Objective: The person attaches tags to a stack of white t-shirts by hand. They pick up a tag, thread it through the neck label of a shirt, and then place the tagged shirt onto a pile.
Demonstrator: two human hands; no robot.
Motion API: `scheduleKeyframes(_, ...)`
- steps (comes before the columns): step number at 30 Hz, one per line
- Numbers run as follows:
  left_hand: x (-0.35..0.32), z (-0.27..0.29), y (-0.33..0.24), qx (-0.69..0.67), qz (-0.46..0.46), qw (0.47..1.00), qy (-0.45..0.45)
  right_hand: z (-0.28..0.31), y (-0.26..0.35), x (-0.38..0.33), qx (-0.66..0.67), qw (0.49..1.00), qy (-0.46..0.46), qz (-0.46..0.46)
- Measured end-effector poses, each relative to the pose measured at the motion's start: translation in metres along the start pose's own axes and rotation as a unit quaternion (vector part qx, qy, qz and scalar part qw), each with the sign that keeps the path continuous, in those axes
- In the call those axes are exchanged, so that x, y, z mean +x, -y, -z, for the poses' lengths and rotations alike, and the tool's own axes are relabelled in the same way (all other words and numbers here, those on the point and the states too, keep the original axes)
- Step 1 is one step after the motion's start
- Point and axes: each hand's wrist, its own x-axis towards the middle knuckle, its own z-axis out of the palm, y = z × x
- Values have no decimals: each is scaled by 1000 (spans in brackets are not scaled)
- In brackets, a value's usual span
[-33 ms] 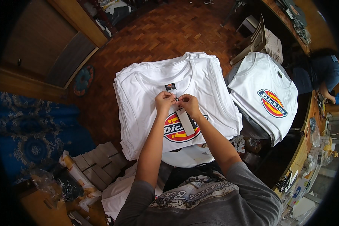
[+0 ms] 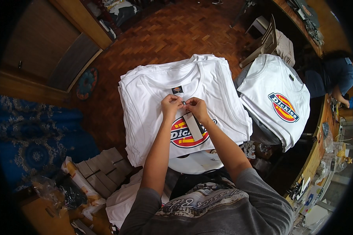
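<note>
We hold both hands together over the top shirt (image 2: 208, 84) of a white stack, just below its neck label (image 2: 177, 89). Our left hand (image 2: 171, 105) and right hand (image 2: 196, 107) pinch a small dark fastener (image 2: 183, 102) between their fingertips, and a pale card tag (image 2: 193, 126) hangs from it across the shirt's red and yellow print. Right of this stack lies a second shirt pile (image 2: 276, 105). Below and left of the stack sit flat grey boxes (image 2: 102, 168).

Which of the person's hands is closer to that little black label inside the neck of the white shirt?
The left hand. It sits just below the black neck label; the right hand lies further off, below and to its right.
</note>
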Motion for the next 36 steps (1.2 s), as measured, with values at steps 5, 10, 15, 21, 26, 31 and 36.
scheduleKeyframes(5,2,-1,-1,5,18,1000,3,1,0,3,-1,1000,6,6)
scheduleKeyframes(10,0,-3,-2,-8,26,1000,7,3,3,0,-1,1000,6,5)
scheduleKeyframes(15,-1,-5,-1,0,6,1000,-3,3,5,0,16,1000,10,12)
scheduleKeyframes(21,0,-5,3,0,-1,1000,3,3,8,0,29,1000,11,3)
scheduleKeyframes(26,0,-6,5,10,9,1000,16,4,-1,1,65,998,-4,5)
scheduleKeyframes(31,-2,-4,-9,18,78,996,44,1,-3,1,45,999,-3,-2)
scheduleKeyframes(36,2,0,-7,6,130,991,35,-1,-7,3,32,999,3,-8)
